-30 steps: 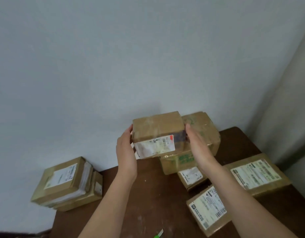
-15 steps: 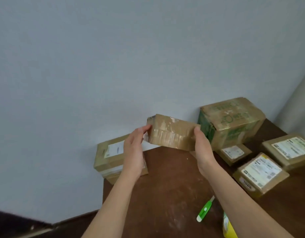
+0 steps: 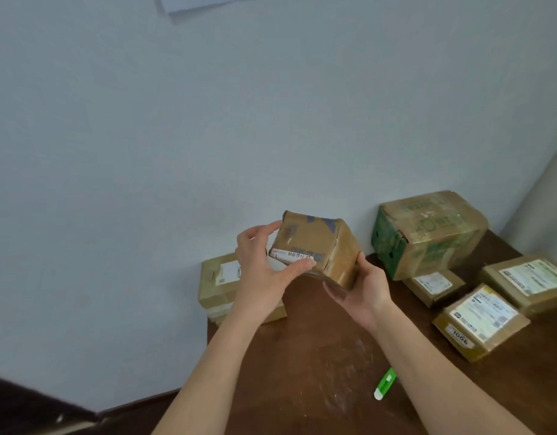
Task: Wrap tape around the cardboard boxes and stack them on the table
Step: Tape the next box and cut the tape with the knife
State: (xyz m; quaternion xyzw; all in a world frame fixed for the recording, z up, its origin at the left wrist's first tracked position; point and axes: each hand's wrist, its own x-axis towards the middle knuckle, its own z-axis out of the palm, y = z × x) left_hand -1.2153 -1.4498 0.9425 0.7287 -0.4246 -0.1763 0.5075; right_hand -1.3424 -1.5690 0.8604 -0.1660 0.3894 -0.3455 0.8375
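Note:
I hold a small taped cardboard box (image 3: 314, 243) tilted in the air above the far left part of the brown table (image 3: 308, 365). My left hand (image 3: 264, 271) grips its left end, thumb across the white label, fingers on the far side. My right hand (image 3: 362, 290) cups its lower right corner from below, thumb on the side face. Behind my left hand, a stack of two flat boxes (image 3: 217, 277) lies at the table's far left corner against the wall.
A large box with green print (image 3: 427, 233) stands against the wall at the right, on a small labelled box (image 3: 434, 285). Two more labelled boxes (image 3: 478, 321) (image 3: 531, 282) lie at the right. A green utility knife (image 3: 384, 383) lies on the table near me.
Both hands have carried the small box from the large green-printed box leftward, toward the stack at the table's far left. They have turned and tilted it; my view has swung left.

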